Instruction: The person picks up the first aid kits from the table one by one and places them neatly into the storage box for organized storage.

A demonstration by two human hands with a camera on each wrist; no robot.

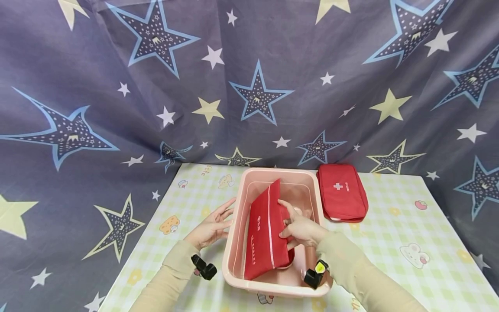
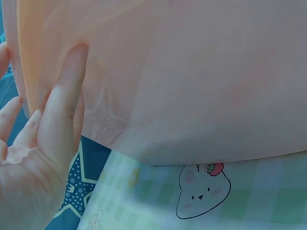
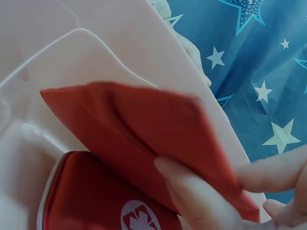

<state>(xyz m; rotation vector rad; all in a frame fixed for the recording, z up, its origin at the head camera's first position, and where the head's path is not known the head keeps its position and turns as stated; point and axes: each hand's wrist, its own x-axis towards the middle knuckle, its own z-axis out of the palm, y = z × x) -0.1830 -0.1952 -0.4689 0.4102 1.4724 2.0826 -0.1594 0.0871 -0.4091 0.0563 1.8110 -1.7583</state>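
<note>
A pink plastic bin stands on the checked tablecloth. My right hand pinches a flat red pouch with a white stripe and holds it tilted on edge inside the bin. In the right wrist view, thumb and fingers grip the pouch, and a red case with a white cross emblem lies under it on the bin floor. My left hand is open, its straight fingers against the bin's outer left wall.
A second red first-aid bag with a white cross lies on the table just right of the bin. The tablecloth carries cartoon prints, including a bunny. A star-patterned blue cloth hangs behind and around the table.
</note>
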